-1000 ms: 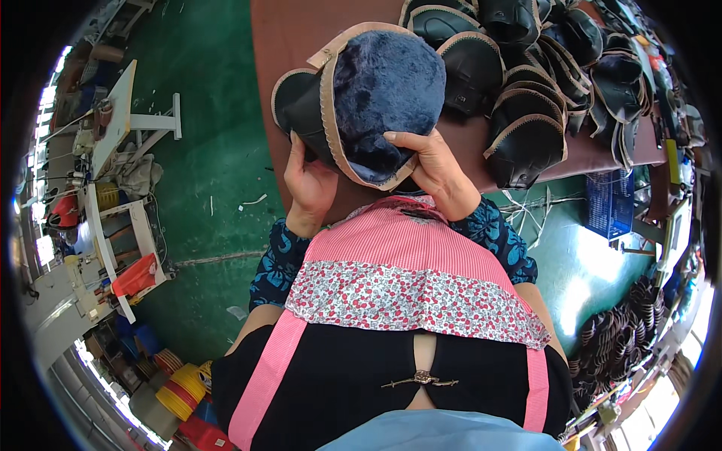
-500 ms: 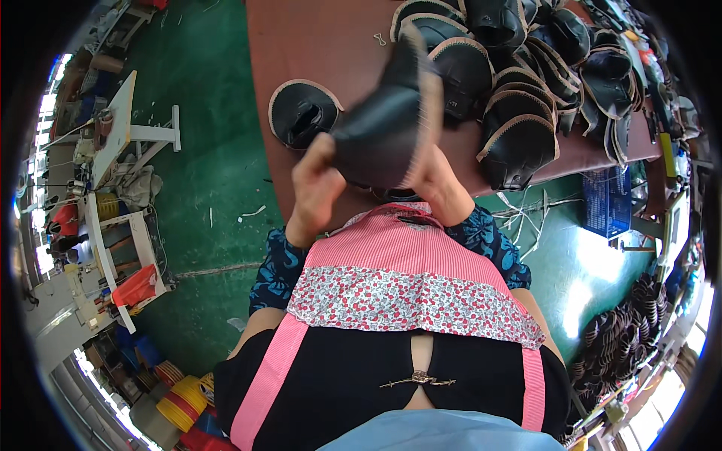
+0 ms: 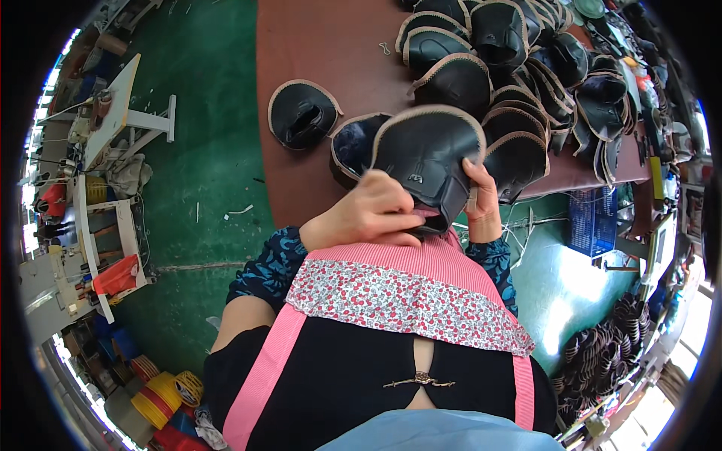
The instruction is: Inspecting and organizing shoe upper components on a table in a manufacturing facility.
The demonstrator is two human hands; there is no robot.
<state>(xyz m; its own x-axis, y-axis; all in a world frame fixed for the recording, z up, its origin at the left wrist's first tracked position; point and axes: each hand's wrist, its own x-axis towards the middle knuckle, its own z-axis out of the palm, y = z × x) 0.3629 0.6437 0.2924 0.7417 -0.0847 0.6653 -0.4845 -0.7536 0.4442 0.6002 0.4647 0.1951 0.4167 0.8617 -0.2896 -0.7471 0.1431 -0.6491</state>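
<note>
A black leather piece, cupped in shape with a rounded, tan-stitched edge, is held up just in front of my apron. My right hand grips its right side, thumb on the outer face. At its lower left, my left hand has curled fingers against the narrow lower end, by a dark opening with a bit of pink in it; the fingertips are partly hidden. A second such piece lies on the table behind the left side of the held one. Farther left, another black piece rests alone.
Many similar black pieces are heaped across the right half of the brown table. A small bent wire clip lies near its middle. Below the right edge stands a blue crate. Green floor stretches to the left, with a white-framed stand.
The black leather piece was tilted and blurred in both hands; it now faces me, lower and farther right. My left hand has moved to its lower end, and the piece behind is uncovered.
</note>
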